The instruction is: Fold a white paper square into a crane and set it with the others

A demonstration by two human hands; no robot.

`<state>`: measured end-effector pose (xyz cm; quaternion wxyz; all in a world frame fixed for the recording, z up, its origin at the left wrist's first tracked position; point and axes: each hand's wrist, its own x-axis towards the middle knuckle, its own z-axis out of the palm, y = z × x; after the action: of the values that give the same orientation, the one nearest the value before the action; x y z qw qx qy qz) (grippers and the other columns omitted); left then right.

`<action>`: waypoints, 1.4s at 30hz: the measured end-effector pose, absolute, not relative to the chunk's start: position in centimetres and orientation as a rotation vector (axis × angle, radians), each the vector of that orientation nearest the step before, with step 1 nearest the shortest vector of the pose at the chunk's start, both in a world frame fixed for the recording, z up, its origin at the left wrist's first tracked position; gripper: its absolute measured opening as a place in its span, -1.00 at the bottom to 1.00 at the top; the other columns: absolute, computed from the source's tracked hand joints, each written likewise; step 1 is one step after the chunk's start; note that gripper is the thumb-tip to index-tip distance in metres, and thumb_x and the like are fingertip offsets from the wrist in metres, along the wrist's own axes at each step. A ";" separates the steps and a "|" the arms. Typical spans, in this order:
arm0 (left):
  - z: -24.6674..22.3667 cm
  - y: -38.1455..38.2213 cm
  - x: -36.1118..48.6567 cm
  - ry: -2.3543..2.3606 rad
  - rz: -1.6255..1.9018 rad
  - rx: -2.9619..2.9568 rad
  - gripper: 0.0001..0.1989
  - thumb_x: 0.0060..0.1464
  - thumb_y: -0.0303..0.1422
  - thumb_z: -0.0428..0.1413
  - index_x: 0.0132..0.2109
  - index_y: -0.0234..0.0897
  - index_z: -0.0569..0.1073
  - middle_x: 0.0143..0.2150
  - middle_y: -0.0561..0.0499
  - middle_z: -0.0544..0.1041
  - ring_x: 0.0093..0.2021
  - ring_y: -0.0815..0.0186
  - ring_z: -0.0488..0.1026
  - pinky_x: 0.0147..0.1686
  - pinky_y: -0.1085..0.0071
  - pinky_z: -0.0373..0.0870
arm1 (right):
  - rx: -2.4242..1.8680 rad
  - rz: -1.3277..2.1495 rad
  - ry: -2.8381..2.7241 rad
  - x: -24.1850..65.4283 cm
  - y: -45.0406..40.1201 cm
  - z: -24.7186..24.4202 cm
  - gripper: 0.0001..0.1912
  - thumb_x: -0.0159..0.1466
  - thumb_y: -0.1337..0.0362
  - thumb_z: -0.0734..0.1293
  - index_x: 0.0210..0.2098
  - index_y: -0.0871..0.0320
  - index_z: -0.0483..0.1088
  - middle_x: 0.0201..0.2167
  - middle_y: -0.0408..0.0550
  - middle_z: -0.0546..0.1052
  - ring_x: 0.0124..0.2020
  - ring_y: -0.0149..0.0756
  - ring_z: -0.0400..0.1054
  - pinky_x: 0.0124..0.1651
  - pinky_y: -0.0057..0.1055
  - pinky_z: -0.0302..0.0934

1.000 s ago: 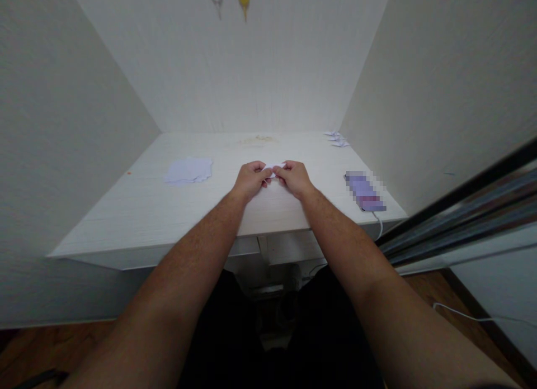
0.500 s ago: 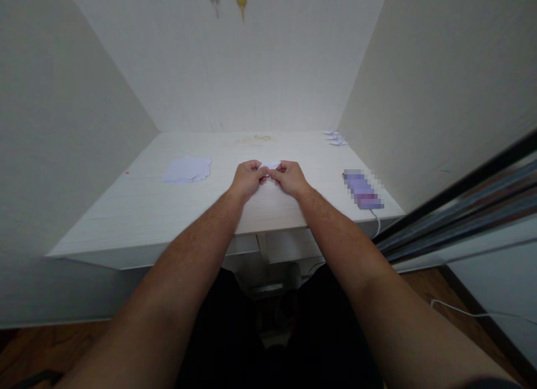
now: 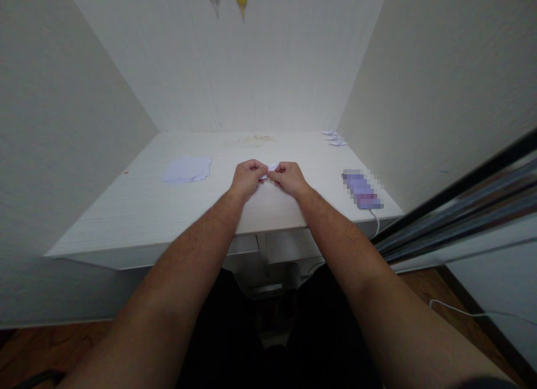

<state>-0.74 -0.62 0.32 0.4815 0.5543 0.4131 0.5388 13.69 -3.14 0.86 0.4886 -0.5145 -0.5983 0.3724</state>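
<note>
both left grip (image 3: 247, 176) and right grip (image 3: 292, 178), nearly closed, pinch white paper (image 3: 273, 167).

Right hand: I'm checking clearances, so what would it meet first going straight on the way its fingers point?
Beyond the white paper it holds, the right hand would probably meet the left hand first; depth there is unclear.

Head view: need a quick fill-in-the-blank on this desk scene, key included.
1. The small white piece between the left hand and right hand is ____, not cloth.
2. The flat sheets lie to the hands' ____.
3. The pixelated phone lies to their ____.

Missing words: paper; left; right.
</note>
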 end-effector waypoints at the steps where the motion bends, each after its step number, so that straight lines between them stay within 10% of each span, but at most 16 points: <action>1: 0.3 -0.6 -0.8 1.005 1.315 1.349 -0.86 -0.18 -0.36 0.26 -0.51 -0.31 0.46 -0.60 0.07 0.43 -0.58 0.45 0.30 -0.54 0.49 0.24 | -1.242 0.905 -1.448 13.7 -3.2 0.9 -0.72 0.04 0.17 0.44 -0.60 0.16 0.30 -0.70 -0.22 0.39 -0.63 -0.49 0.18 -0.52 -0.49 0.03; 42: 0.3 -0.7 -1.1 0.935 1.262 1.312 -0.80 -0.20 -0.34 0.31 -0.48 -0.31 0.44 -0.59 0.04 0.47 -0.61 0.44 0.36 -0.56 0.47 0.25 | -1.016 1.066 -1.167 13.9 -2.1 -0.1 -0.78 0.01 0.18 0.46 -0.53 0.15 0.38 -0.72 -0.25 0.36 -0.68 -0.51 0.17 -0.60 -0.52 0.02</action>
<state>-1.10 -0.73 0.28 0.5206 0.5474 0.3900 0.5265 13.91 -2.08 -0.10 0.5905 -0.4364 -0.5012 0.4579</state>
